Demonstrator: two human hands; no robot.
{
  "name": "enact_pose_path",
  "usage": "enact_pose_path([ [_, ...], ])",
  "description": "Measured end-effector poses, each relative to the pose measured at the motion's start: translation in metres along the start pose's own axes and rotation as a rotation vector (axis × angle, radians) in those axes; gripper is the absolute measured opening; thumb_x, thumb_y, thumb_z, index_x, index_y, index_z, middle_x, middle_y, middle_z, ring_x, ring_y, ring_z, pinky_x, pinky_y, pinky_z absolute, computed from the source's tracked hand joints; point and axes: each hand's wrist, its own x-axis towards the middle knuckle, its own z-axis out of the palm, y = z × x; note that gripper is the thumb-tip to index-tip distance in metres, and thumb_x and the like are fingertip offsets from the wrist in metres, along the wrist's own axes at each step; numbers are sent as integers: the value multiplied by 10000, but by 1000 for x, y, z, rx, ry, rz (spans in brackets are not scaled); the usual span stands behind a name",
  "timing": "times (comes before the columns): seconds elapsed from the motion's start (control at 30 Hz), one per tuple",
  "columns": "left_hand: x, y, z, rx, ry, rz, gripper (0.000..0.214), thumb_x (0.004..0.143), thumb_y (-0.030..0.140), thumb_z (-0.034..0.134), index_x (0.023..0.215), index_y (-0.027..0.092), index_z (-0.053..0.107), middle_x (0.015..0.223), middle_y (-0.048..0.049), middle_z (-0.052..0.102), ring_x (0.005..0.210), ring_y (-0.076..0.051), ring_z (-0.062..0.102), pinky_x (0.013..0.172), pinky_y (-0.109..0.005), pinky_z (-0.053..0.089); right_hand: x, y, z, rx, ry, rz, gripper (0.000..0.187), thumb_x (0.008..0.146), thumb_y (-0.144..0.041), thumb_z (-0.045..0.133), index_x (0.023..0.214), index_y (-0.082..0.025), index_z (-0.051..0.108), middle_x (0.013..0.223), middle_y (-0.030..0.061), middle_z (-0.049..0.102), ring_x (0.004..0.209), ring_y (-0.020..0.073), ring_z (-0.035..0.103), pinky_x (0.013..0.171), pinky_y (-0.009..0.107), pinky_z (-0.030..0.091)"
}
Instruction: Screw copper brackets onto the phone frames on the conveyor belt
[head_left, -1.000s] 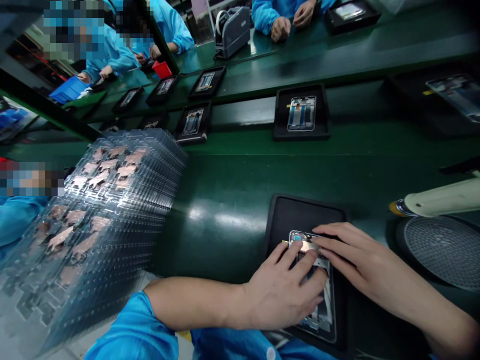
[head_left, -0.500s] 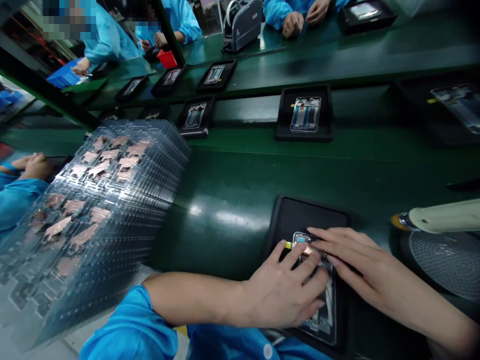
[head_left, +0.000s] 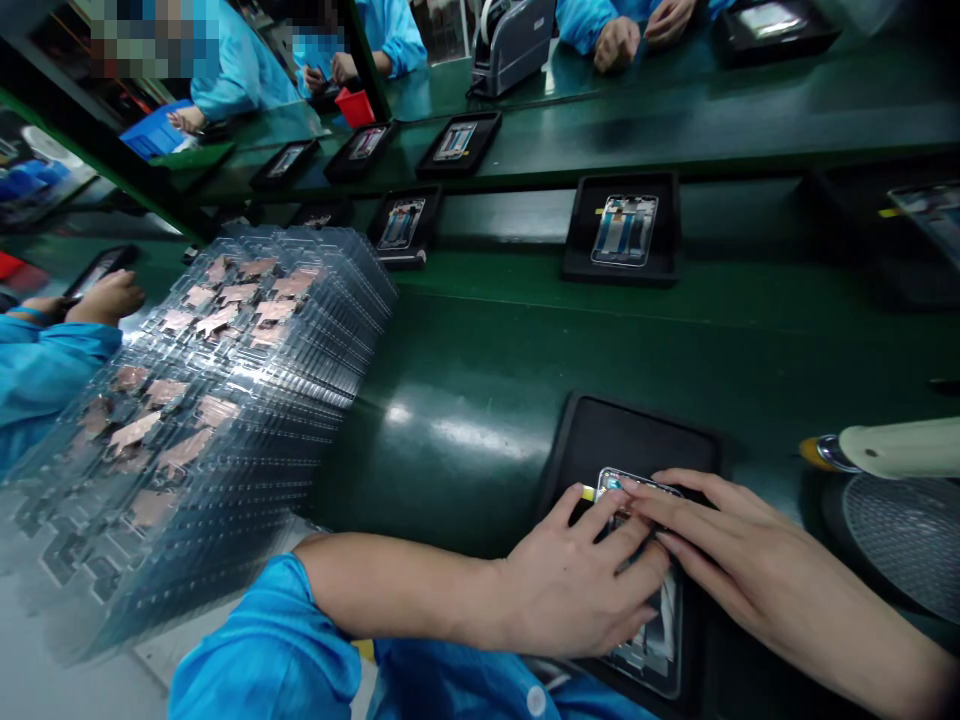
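Note:
A metal phone frame (head_left: 660,620) lies in a black rubber tray (head_left: 637,432), mostly covered by my hands. A small blue spot and a yellow tab show at its upper end. My left hand (head_left: 581,580) presses its spread fingers on the middle of the frame. Across the frame's upper end lie the fingers of my right hand (head_left: 731,540), close beside my left fingers. What lies under my fingers is hidden.
A tall stack of clear plastic trays (head_left: 225,370) holding copper-coloured parts stands to my left. A co-worker's hand (head_left: 105,298) rests beyond it. Further phone frames in black trays (head_left: 621,228) sit on a raised shelf. A cream tool handle (head_left: 900,447) lies above a round mesh mat (head_left: 904,540).
The whole view has shifted slightly as my head turned. Both hands stay on the phone frame. The co-worker's hand has come into plain view at the left, beside the stack.

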Motion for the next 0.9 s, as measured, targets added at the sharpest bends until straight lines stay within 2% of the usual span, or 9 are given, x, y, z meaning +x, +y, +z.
enact_pose_path([
  [0.13,0,0,2,10,-6,-5,486,1049,398,448,1427,105,534,1489,-170,522,1426,-349,444,1115,-518,422,2,-5,2,-79,23,-11,379,1060,-277,401,1380,-237,599,1276,40,670,1155,255,633,810,415,613],
  [0.27,4,-9,7,-42,80,-18,376,1058,377,428,1290,153,623,1365,-96,634,1349,-248,531,1135,-431,429,5,-5,2,8,94,-4,340,1061,-271,431,1358,-249,593,1286,45,666,1153,238,647,857,400,609],
  [0.37,10,-23,10,-87,150,-115,359,1045,386,460,1260,160,636,1344,-93,647,1313,-213,559,1153,-390,429,5,-4,-6,105,311,26,280,1013,-176,509,1252,-263,626,1235,54,684,1096,232,676,920,411,584],
  [0.47,14,-37,12,-98,188,-212,417,1016,433,524,1312,156,623,1378,-127,614,1385,-289,501,1166,-473,422,1,-3,-17,66,634,147,270,926,-99,610,1117,-283,666,1031,55,711,898,228,700,791,402,571],
  [0.53,16,-42,13,-118,185,-230,437,1010,452,540,1339,175,619,1405,-133,591,1435,-320,447,1174,-522,410,0,-4,-21,4,754,217,250,905,-94,639,1060,-287,675,946,53,704,822,225,689,705,393,546],
  [0.7,16,-44,13,-147,142,-235,400,1008,434,563,1331,216,650,1453,-145,549,1485,-339,386,1170,-574,404,3,-4,-18,26,672,214,218,932,-112,599,1055,-272,681,978,45,714,871,231,703,785,382,582],
  [0.9,15,-48,15,-122,161,-192,331,1021,394,553,1268,225,696,1453,-128,568,1483,-345,401,1162,-587,420,9,-2,-14,44,683,195,189,936,-100,594,1052,-224,676,995,56,719,881,207,703,819,340,594],
])
